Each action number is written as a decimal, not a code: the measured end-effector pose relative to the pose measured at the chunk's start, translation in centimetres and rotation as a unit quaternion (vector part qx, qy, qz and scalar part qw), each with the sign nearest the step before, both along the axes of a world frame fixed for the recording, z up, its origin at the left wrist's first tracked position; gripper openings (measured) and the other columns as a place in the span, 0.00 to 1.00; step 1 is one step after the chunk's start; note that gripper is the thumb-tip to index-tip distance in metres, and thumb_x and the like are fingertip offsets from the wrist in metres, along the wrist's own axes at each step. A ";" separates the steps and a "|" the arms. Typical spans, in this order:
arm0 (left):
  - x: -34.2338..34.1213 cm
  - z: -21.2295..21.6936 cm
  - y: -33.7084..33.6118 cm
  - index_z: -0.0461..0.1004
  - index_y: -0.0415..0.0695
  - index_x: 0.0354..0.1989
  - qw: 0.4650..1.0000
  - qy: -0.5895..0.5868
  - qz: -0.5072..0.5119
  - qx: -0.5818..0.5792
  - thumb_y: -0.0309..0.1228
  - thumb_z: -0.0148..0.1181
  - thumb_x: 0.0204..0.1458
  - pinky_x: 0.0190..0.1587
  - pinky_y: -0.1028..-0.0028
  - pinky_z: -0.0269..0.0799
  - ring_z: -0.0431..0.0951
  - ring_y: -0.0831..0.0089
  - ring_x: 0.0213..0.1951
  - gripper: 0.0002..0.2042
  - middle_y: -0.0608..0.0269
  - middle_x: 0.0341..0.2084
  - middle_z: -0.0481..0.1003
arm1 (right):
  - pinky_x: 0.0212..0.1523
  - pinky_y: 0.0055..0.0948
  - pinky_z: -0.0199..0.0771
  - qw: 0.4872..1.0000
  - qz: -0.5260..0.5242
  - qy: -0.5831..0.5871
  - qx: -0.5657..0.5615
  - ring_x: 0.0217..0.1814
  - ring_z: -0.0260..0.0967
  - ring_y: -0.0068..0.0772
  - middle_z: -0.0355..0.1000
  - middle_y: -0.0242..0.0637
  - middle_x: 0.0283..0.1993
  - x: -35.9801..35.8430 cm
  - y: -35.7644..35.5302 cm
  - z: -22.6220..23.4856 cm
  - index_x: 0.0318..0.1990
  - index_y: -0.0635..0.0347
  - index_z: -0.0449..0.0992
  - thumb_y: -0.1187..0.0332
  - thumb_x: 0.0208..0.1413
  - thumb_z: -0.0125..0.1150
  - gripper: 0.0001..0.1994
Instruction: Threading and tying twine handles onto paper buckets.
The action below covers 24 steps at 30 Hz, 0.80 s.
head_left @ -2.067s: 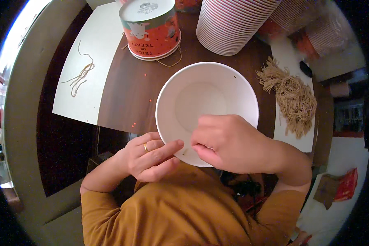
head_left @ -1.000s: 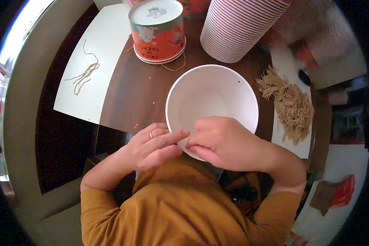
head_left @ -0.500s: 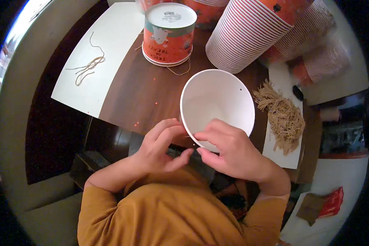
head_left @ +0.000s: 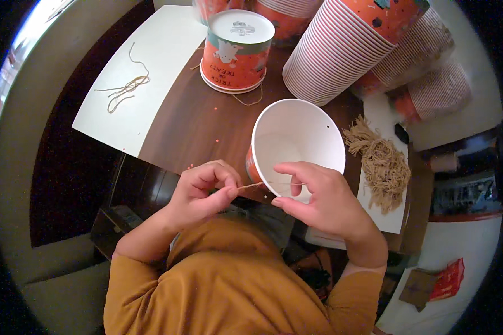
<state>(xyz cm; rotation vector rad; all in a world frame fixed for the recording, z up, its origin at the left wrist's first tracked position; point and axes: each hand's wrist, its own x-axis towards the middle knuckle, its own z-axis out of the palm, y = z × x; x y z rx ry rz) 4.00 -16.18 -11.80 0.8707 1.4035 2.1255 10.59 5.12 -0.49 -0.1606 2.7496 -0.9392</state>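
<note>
Paper bucket [head_left: 296,146], white inside, orange outside, now tipped on its side at near edge of dark wood table [head_left: 195,125], mouth facing up toward camera. Was sitting flatter and more centred a couple sec ago; since then tilted and swung rt. Small hole visible in wall near rim.

L hand [head_left: 204,192]: thumb + forefinger pinched shut on end of tan string [head_left: 251,185], just outside bucket's near rim. Previously resting flat-ish beside rim w/ nothing visibly between fingertips. String runs from pinch across rim into bucket interior.

R hand [head_left: 318,198]: curled over near rim, thumb inside, fingers outside, steadying bucket wall; seems to pinch far end of string inside, but can't tell for sure.

Reading of change: string apparently being threaded thru near wall, pulled outward by L hand; threading looks partway, not finished.

Around: finished lidded bucket [head_left: 236,50] upright at back, tall stack of buckets [head_left: 341,50] lying to rt, heap of cut strings [head_left: 381,164] on white sheet rt of bucket, few loose strings [head_left: 123,89] on white sheet [head_left: 151,61] far left.
</note>
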 end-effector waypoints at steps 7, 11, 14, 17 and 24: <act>0.9 1.9 0.8 0.68 0.39 0.35 0.991 -0.103 -0.053 0.073 0.26 0.50 0.58 0.42 0.77 0.68 0.70 0.81 0.38 0.03 0.60 0.38 0.73 | 0.26 0.34 0.65 0.947 0.039 0.274 0.165 0.25 0.65 0.36 0.64 0.36 0.26 0.6 -1.9 -2.0 0.44 0.61 0.72 0.67 0.46 0.64 0.17; 0.8 1.7 1.3 0.68 0.38 0.37 0.987 -0.145 -0.033 0.055 0.26 0.50 0.59 0.43 0.77 0.69 0.72 0.79 0.38 0.04 0.58 0.39 0.73 | 0.22 0.32 0.60 0.885 0.016 0.365 0.290 0.22 0.60 0.33 0.59 0.33 0.23 1.6 -2.6 -2.7 0.41 0.61 0.73 0.67 0.46 0.63 0.14; 0.4 1.2 1.9 0.68 0.37 0.37 0.996 -0.046 0.040 0.060 0.26 0.51 0.58 0.42 0.77 0.71 0.73 0.78 0.36 0.04 0.60 0.36 0.74 | 0.22 0.31 0.59 0.868 -0.012 0.386 0.313 0.21 0.59 0.31 0.59 0.31 0.23 2.1 -2.3 -3.3 0.42 0.62 0.73 0.66 0.47 0.63 0.15; 0.9 0.6 1.8 0.68 0.37 0.37 0.995 -0.026 0.076 0.066 0.25 0.53 0.57 0.39 0.78 0.72 0.75 0.77 0.35 0.04 0.61 0.33 0.74 | 0.22 0.31 0.59 0.863 -0.024 0.393 0.316 0.21 0.60 0.31 0.59 0.32 0.24 2.3 -2.0 -3.9 0.43 0.62 0.72 0.66 0.46 0.63 0.16; 0.6 -1.5 -0.4 0.70 0.38 0.36 0.988 -0.151 -0.012 -0.032 0.22 0.55 0.53 0.36 0.80 0.71 0.75 0.77 0.36 0.04 0.63 0.32 0.74 | 0.26 0.33 0.61 0.874 -0.056 0.391 0.284 0.25 0.61 0.32 0.62 0.32 0.27 1.2 -2.6 -5.8 0.40 0.59 0.73 0.68 0.47 0.61 0.12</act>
